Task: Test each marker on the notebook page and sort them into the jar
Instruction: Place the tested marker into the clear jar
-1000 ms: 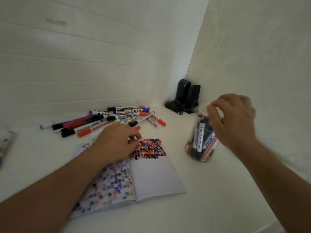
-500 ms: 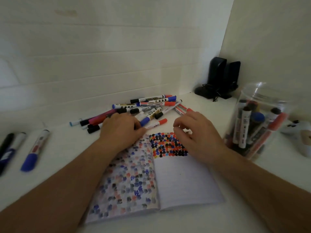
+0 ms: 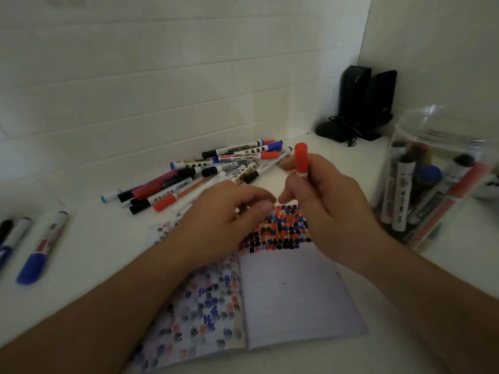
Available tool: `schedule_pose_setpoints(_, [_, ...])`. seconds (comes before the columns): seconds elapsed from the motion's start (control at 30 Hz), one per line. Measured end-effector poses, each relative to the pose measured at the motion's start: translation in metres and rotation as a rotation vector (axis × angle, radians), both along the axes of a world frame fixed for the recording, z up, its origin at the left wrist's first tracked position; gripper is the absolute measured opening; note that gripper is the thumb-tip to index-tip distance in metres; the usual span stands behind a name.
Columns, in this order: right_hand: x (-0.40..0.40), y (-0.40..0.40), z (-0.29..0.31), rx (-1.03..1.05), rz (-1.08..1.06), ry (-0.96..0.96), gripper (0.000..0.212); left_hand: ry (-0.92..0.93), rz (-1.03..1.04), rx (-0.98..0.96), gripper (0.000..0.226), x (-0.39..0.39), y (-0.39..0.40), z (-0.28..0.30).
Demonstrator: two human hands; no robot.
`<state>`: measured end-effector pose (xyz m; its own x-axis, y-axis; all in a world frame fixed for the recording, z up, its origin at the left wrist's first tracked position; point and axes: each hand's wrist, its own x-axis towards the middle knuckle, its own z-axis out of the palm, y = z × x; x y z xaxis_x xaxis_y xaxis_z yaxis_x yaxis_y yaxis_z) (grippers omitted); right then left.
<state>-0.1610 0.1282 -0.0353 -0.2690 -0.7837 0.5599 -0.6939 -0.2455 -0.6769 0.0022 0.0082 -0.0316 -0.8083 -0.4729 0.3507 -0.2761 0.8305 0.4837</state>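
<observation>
Over the open notebook (image 3: 297,298), the right hand (image 3: 329,206) grasps a red-capped marker (image 3: 301,159) upright; the left hand (image 3: 224,220) hovers loosely curled, empty, hiding some test marks, marker pile (image 3: 216,174) behind, jar (image 3: 437,179) right.

Setting: a desk corner in a home or small office; cannot tell which. White tabletop (image 3: 89,238) butts against white panelled walls meeting at about 1 o'clock. Pair of black desktop speakers (image 3: 364,101) with trailing cable in that corner. Loose whiteboard markers (image 3: 216,171) heaped at 12 o'clock, lined notebook (image 3: 294,300) open at 6 o'clock, clear jar (image 3: 432,147) at 3 o'clock. Lighting dim.
</observation>
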Motion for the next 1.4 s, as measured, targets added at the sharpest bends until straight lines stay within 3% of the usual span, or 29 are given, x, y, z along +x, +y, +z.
schedule_pose_setpoints(0.1, [-0.004, 0.000, 0.001, 0.311, 0.000, 0.291, 0.030, 0.141, 0.028, 0.199, 0.036, 0.010, -0.009, -0.002])
schedule_pose_setpoints(0.2, [-0.003, -0.005, -0.005, 0.522, -0.008, 0.541, 0.035, 0.071, -0.030, 0.275, 0.031, 0.011, -0.006, -0.003])
schedule_pose_setpoints(0.27, [-0.003, -0.008, -0.010, 0.504, -0.039, 0.619, 0.040, -0.014, -0.053, 0.214, 0.020, 0.009, -0.005, -0.007])
schedule_pose_setpoints(0.4, [-0.007, -0.011, -0.017, 0.462, -0.069, 0.682, 0.043, -0.011, -0.068, 0.204, 0.006, 0.008, -0.011, -0.011])
schedule_pose_setpoints(0.63, [-0.003, -0.007, -0.015, 0.478, -0.089, 0.748, 0.047, -0.018, -0.100, 0.174, 0.013, 0.008, -0.016, -0.012])
schedule_pose_setpoints(0.7, [-0.003, -0.004, -0.005, 0.574, -0.085, 0.687, 0.042, -0.020, -0.087, 0.177, 0.013, 0.007, -0.017, -0.011])
schedule_pose_setpoints(0.8, [-0.013, 0.007, 0.011, 0.750, -0.068, 0.395, 0.036, -0.026, -0.022, 0.183, 0.010, 0.008, -0.020, -0.011])
schedule_pose_setpoints(0.9, [-0.027, 0.022, 0.020, 0.644, 0.096, -0.120, 0.010, -0.094, -0.005, 0.161, 0.019, 0.009, -0.023, -0.013])
schedule_pose_setpoints(1.0, [-0.041, 0.025, 0.022, 0.458, 0.433, -0.754, 0.028, -0.146, -0.043, 0.123, 0.023, 0.009, -0.022, -0.014])
schedule_pose_setpoints(1.03, [-0.044, 0.025, 0.021, 0.429, 0.541, -0.865, 0.032, -0.147, -0.059, 0.117, 0.023, 0.009, -0.022, -0.014])
schedule_pose_setpoints(1.17, [-0.047, 0.020, 0.006, 0.415, 0.693, -0.860, 0.042, -0.165, -0.101, 0.120, 0.026, 0.008, -0.022, -0.015])
schedule_pose_setpoints(1.23, [-0.043, 0.019, 0.002, 0.424, 0.603, -0.753, 0.023, -0.164, -0.100, 0.123, 0.026, 0.008, -0.022, -0.016])
schedule_pose_setpoints(1.4, [-0.043, 0.018, -0.001, 0.444, 0.395, -0.644, 0.011, -0.153, -0.094, 0.133, 0.026, 0.008, -0.022, -0.017])
